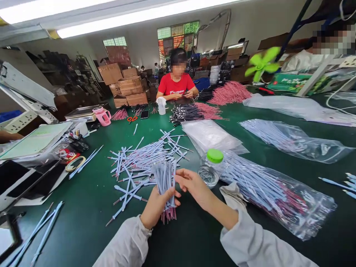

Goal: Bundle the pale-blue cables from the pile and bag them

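My left hand [158,204] is wrapped round an upright bundle of light blue cable pieces [164,178], whose thin red wire ends hang out below. My right hand [191,184] touches the bundle's right side with its fingertips, thumb and index finger close together; whether a single piece is pinched there is too small to tell. Behind the bundle lies a loose pile of similar blue pieces [141,157] on the green table [111,246]. A clear jar with a green lid [214,156] stands just beyond my right hand.
Filled plastic bags [267,189] lie at the right, flat empty bags [213,135] behind the jar. Across the table sits a person in red [178,83] near black and red wires [230,92]. A pink cup [102,116], tape roll [75,164] and papers [37,139] are at left.
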Available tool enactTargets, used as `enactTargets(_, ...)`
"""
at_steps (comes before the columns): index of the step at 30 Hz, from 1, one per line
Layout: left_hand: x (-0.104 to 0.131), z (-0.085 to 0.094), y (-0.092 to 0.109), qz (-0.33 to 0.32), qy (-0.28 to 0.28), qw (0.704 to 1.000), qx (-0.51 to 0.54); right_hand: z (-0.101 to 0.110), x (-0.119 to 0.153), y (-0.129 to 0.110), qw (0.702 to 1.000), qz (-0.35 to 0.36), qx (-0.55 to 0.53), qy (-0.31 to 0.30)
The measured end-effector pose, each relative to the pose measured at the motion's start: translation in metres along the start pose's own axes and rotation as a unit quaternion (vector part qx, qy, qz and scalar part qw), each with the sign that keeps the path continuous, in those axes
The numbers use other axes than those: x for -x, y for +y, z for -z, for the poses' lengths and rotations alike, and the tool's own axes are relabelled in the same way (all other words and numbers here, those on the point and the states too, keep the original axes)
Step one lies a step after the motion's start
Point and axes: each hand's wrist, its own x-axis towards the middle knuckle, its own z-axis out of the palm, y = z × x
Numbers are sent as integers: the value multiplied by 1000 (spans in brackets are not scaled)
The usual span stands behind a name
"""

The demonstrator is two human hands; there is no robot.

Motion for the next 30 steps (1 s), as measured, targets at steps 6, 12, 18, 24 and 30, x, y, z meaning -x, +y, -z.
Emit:
enactTargets(6, 4, 3, -7, 60, -9, 998, 20, 3, 3, 6, 999, -18, -3, -41)
enactTargets(12, 5, 2, -6, 95, -41, 992, 73, 16, 5, 12, 982, -103, -126, -98)
enactTargets(18, 3, 3, -12, 77, 4, 994, 77, 11, 4, 19, 993, -75, -75, -52)
enactTargets(24, 2, 6, -13, 22, 72, 997, -1, 6, 4, 25, 998, -4, 41, 38)
enactTargets(30, 2, 7, -11, 79, 64, 989, 112, 9, 4, 27, 997, -5, 40, 65)
